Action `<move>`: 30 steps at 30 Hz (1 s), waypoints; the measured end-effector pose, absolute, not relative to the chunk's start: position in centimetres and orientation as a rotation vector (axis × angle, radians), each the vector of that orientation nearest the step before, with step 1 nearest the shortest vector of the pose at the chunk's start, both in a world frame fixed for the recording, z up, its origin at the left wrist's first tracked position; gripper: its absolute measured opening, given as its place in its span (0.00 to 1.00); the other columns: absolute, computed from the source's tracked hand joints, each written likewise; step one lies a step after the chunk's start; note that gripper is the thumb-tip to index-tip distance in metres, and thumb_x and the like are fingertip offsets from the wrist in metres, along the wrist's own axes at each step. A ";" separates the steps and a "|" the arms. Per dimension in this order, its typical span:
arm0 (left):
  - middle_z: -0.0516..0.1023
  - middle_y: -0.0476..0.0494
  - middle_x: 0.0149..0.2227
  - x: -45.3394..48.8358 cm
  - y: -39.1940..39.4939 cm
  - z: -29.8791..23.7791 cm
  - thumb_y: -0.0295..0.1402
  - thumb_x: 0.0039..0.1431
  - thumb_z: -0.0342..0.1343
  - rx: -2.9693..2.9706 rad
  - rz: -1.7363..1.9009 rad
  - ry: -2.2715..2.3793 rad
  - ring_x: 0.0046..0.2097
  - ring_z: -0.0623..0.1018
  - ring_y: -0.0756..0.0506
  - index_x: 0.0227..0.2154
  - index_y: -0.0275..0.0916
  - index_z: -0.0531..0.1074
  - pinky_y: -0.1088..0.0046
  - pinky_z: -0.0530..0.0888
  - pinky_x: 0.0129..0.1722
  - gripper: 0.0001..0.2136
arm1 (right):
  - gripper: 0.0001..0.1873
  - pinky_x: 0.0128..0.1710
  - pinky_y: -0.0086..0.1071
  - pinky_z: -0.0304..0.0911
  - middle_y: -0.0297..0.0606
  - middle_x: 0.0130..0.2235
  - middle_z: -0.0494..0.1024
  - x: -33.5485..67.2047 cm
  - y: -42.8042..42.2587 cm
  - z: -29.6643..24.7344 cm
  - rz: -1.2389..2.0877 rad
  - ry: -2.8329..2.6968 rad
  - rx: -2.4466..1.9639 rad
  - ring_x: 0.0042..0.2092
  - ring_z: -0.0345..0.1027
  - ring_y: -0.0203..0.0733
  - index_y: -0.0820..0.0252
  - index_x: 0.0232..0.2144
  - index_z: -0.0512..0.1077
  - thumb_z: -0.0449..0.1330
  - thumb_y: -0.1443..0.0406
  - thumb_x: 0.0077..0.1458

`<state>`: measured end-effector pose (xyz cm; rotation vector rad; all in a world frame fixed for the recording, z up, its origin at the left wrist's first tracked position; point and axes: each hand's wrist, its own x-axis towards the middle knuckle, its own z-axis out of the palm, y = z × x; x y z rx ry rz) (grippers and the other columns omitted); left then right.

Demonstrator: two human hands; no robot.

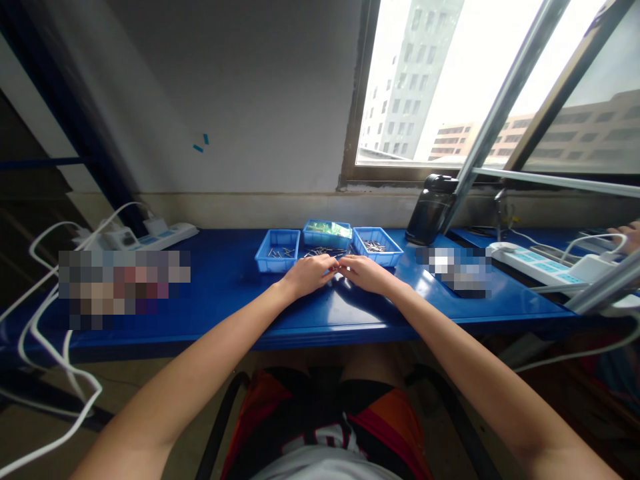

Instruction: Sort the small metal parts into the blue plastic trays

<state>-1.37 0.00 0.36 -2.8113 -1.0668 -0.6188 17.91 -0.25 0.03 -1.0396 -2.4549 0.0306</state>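
Note:
My left hand and my right hand rest on the blue table, fingertips meeting in a pinch at the middle. What they pinch is too small to make out. Just beyond them lies a loose pile of small metal pins. Behind stand three blue trays: the left tray with a few metal pieces, the middle tray with a green packet, and the right tray with many small metal parts.
A white power strip with trailing white cables sits at the left. A black device stands by the window. Another power strip lies at the right, and another person's hand shows at the far right edge.

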 end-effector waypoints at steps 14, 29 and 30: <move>0.76 0.46 0.32 -1.2 -0.6 0.7 0.38 0.59 0.46 -2.762 -0.499 -1.239 0.35 0.76 0.45 0.38 0.41 0.67 0.73 0.70 0.36 0.09 | 0.11 0.34 0.27 0.58 0.39 0.34 0.75 18.0 -0.4 0.3 0.074 -2.454 -1.086 0.34 0.67 0.36 0.60 0.38 0.71 0.51 0.68 0.55; 0.76 0.43 0.35 -1.3 -0.3 0.7 0.41 0.61 0.43 -2.750 -0.445 -1.312 0.38 0.76 0.43 0.38 0.40 0.69 0.71 0.70 0.36 0.13 | 0.11 0.33 0.27 0.57 0.39 0.32 0.75 18.1 -0.2 0.2 0.075 -2.454 -1.067 0.33 0.66 0.36 0.60 0.35 0.72 0.50 0.64 0.58; 0.76 0.42 0.35 -1.3 -0.4 0.8 0.40 0.61 0.43 -2.750 -0.444 -1.328 0.38 0.76 0.43 0.38 0.40 0.69 0.71 0.70 0.36 0.13 | 0.11 0.33 0.27 0.57 0.39 0.32 0.75 18.1 -0.1 0.1 0.058 -2.446 -1.086 0.33 0.66 0.36 0.60 0.35 0.72 0.50 0.64 0.58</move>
